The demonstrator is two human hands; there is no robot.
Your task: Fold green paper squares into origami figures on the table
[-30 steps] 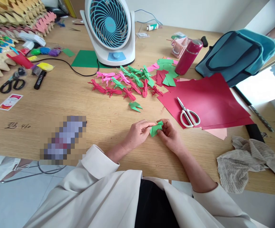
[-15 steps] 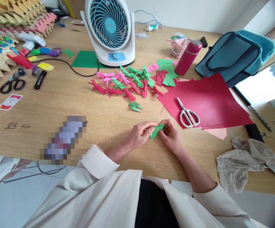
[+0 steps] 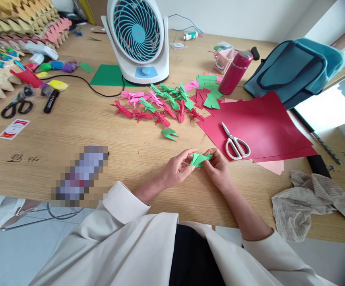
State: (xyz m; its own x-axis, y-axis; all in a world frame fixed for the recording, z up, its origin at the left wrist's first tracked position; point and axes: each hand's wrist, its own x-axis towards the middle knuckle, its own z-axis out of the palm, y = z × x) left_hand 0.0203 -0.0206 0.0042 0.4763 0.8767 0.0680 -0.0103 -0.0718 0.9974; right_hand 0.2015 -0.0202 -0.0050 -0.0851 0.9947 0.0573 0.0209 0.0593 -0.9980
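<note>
A small piece of folded green paper (image 3: pixel 199 160) is held between my two hands, just above the table (image 3: pixel 125 159). My left hand (image 3: pixel 179 167) has its thumb and fingers around the paper's left end. At the other end, my right hand (image 3: pixel 217 165) pinches it between thumb and fingers. Beyond my hands lies another folded green paper piece (image 3: pixel 169 134). Farther back is a spread of folded paper figures in red, pink and green (image 3: pixel 162 104). White-handled scissors (image 3: pixel 235 143) rest on large red paper sheets (image 3: pixel 262 127) to the right.
A white-and-blue fan (image 3: pixel 144 39) stands at the back. A red bottle (image 3: pixel 236 72) and a teal bag (image 3: pixel 294 71) are at the back right. Black scissors (image 3: pixel 16 106) and a black marker (image 3: pixel 51 101) lie left. A crumpled cloth (image 3: pixel 303 202) hangs over the front edge.
The green paper has been turned between my hands: it pointed downward before and now lies more level, with a broader face showing. My left fingers have opened slightly around it.
</note>
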